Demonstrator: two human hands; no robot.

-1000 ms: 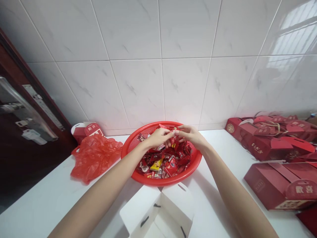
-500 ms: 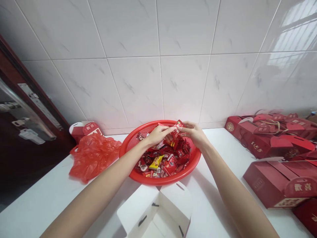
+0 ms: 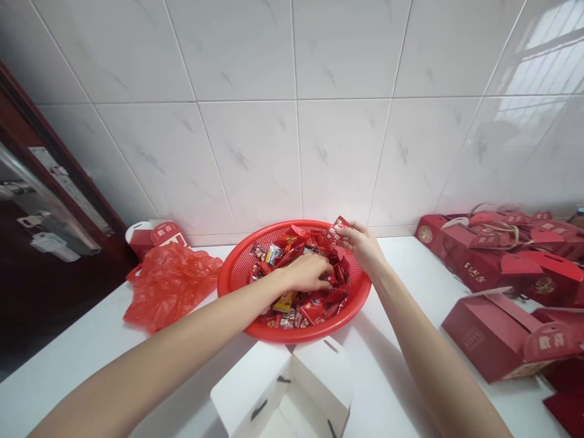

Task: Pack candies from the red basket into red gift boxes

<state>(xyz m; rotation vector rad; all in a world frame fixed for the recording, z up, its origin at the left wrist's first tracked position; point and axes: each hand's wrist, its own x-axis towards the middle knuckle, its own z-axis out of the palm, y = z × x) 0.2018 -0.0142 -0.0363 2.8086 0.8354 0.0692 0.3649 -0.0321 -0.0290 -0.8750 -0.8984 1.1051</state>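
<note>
Basket (image 3: pixel 361 298) sits at the far side of the table (image 3: pixel 77 359), ahead of both arms, I'd guess just for easy reach. Left hand (image 3: pixel 310 274) is down in the sweets (image 3: pixel 314 310), fingers curled; can't tell if they've got hold of anything. Right hand (image 3: pixel 365 248) has thumb and fingers pinched on a packet (image 3: pixel 336 229) by the basket's far right rim, probably to keep it out of the heap. The white box (image 3: pixel 246 380) is open side up just on the near side, flaps spread, which leaves its inside easy to get at.

Looks-wise, the packet's small and red with pale print, held tilted. The sweets are mostly shiny red wrappers, plus a yellow one (image 3: pixel 283 302) near the left hand.
</note>
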